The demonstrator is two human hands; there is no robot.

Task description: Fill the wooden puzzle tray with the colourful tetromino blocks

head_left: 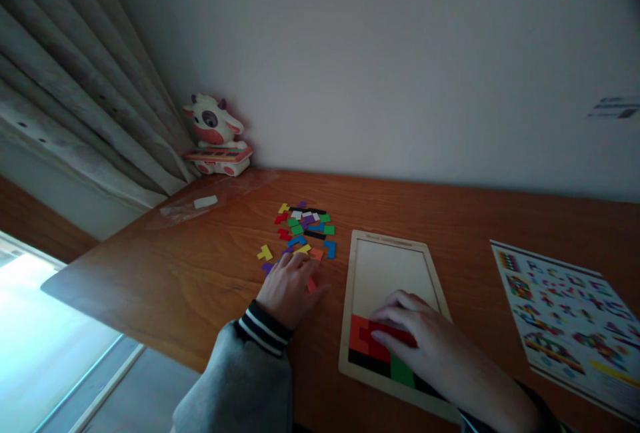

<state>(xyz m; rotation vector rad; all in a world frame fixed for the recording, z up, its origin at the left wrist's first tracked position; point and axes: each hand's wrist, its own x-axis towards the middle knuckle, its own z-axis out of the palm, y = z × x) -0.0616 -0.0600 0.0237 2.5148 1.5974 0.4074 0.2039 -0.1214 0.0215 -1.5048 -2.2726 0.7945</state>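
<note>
My left hand (pixel 289 284) is over the near edge of a spread of coloured puzzle pieces (pixel 299 228). Its fingers are apart, and a red piece (pixel 311 285) shows between thumb and forefinger, lying loose. In a wooden puzzle tray (pixel 347 313), orange, red, black and green pieces fill part of the near end. My right hand (pixel 417 326) reaches into the tray from the right, thumb and fingers closed about a red puzzle piece (pixel 400 334). The hand hides part of that piece and the tray's near right corner.
A printed pattern sheet (pixel 575 326) lies on the wooden table (pixel 460 220) right of the tray. At the far left stand a cow-shaped toy (pixel 217 136) and a clear plastic bag (pixel 183 212). A curtain (pixel 85 86) hangs beside the table's left edge; a wall runs behind.
</note>
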